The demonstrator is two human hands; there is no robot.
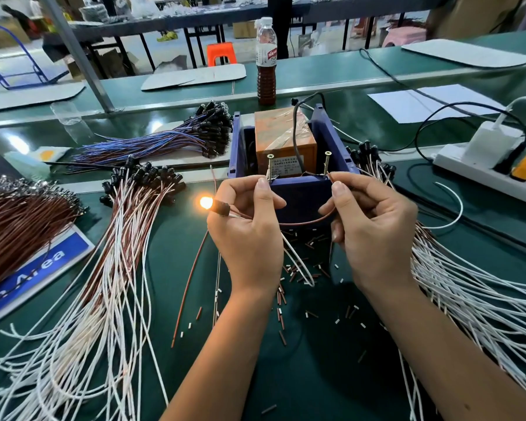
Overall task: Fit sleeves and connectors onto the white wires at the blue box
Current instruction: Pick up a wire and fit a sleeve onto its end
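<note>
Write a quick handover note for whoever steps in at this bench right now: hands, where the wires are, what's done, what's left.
Left hand: pinches a wire end at the left screw and holds the lit lamp.
Right hand: pinches the brown wire end at the right screw.
Both screws stand on the blue box front edge.
Done: this lamp glows.
Left: white wires piled left, another bundle right; which pile is finished cannot be told. Cut sleeve bits litter the mat.
</note>
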